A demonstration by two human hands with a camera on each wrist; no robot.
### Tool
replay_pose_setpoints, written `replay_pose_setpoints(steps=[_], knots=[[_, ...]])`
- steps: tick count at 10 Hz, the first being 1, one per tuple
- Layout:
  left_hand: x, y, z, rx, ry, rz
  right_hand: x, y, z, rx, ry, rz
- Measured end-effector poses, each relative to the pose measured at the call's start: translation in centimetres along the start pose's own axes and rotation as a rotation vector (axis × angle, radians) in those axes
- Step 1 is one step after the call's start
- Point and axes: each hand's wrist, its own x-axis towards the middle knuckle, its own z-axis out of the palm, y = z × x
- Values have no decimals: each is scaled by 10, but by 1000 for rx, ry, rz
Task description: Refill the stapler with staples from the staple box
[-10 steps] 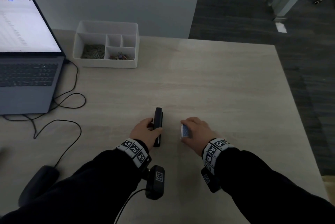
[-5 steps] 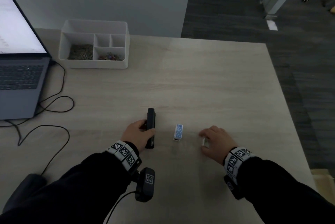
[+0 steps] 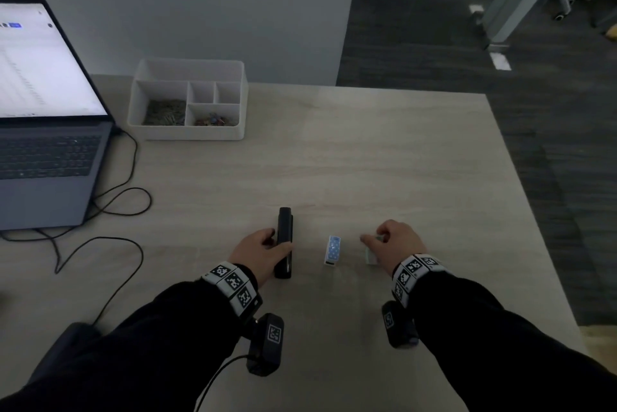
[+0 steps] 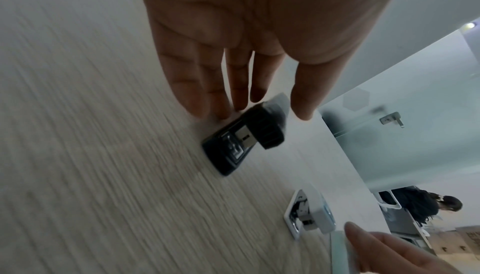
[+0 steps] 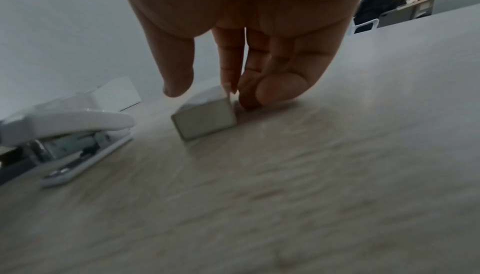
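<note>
A black stapler (image 3: 283, 241) lies on the wooden table (image 3: 384, 161), pointing away from me. My left hand (image 3: 263, 249) holds its rear part, thumb on one side and fingers (image 4: 197, 93) on the other side of the black stapler (image 4: 244, 136). A small white stapler with a blue dotted top (image 3: 333, 249) lies free between my hands, also seen as the small stapler (image 5: 70, 134). My right hand (image 3: 394, 243) reaches down on a small white staple box (image 5: 205, 118), thumb at its left and fingertips (image 5: 249, 97) at its far right edge. The staple box (image 3: 370, 256) is partly hidden under the hand.
A white desk organiser (image 3: 188, 101) with clips and pins stands at the back left. An open laptop (image 3: 43, 151) sits on the left, its black cables (image 3: 110, 211) looping over the table. The table's right edge (image 3: 534, 211) drops to dark floor.
My right hand let go of the small white stapler, moved to the right and came down on the white staple box. The left hand stayed on the black stapler.
</note>
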Motion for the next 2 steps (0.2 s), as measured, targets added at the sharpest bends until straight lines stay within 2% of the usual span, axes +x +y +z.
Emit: replay_pose_setpoints(steps=[2], knots=[[-14,0,-19,-30,97,49,-21,2,-28,123,143,-79]])
